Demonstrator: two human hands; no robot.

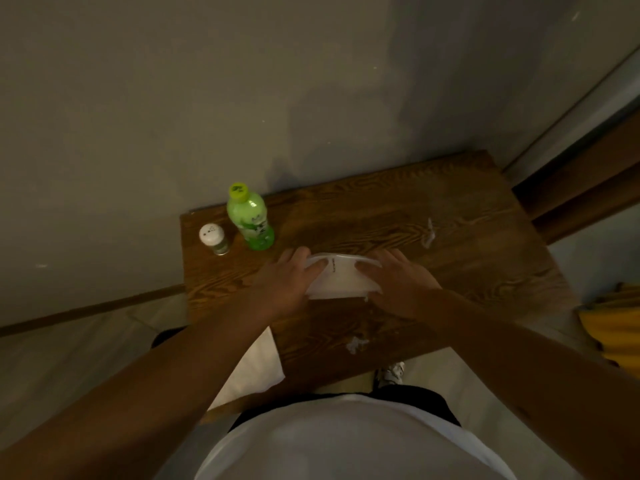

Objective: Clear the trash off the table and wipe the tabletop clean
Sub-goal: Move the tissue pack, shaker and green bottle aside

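A white plastic container (341, 277) sits in the middle of the dark wooden table (467, 271). My left hand (289, 284) grips its left side and my right hand (394, 284) grips its right side, fingers curled over the rim. A crumpled white scrap (356, 344) lies near the table's front edge. Another twisted white scrap (429, 233) lies toward the back right. A folded white cloth or napkin (252, 368) lies at the front left corner, partly under my left forearm.
A green drink bottle (250, 218) and a small white-capped shaker (213, 239) stand at the table's back left, close to the wall. Something yellow (613, 330) lies off the table at the right. My shoe (391, 372) shows below the front edge.
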